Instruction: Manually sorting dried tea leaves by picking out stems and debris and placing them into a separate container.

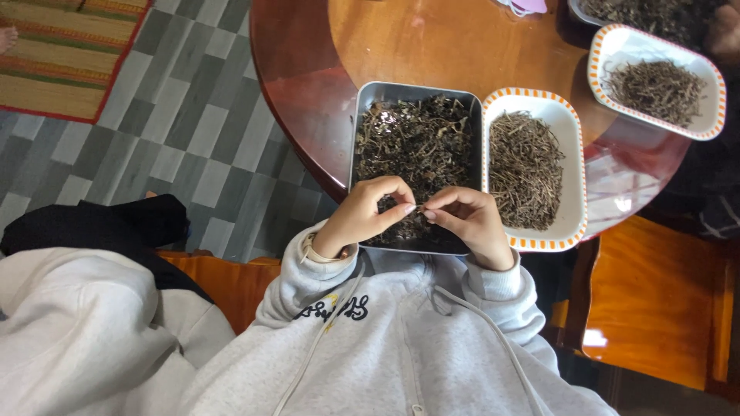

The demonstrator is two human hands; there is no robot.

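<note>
Hands, left [362, 216] and right [468, 219], pinching thin pale stem [416, 207] over metal tray [362, 115] at counter [432, 46] edge; grey tiled floor [193, 115].

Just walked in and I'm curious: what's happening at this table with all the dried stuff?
A person in a grey hoodie pinches a thin dried stem between left hand and right hand, over a metal tray of dark dried leaves. Beside it, a white orange-rimmed dish holds bare stems; a second such dish sits farther off on the round wooden table.

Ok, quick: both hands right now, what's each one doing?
Left hand: pinched shut on one end of a thin dried stem.
Right hand: pinched shut on the stem's other end.
</note>
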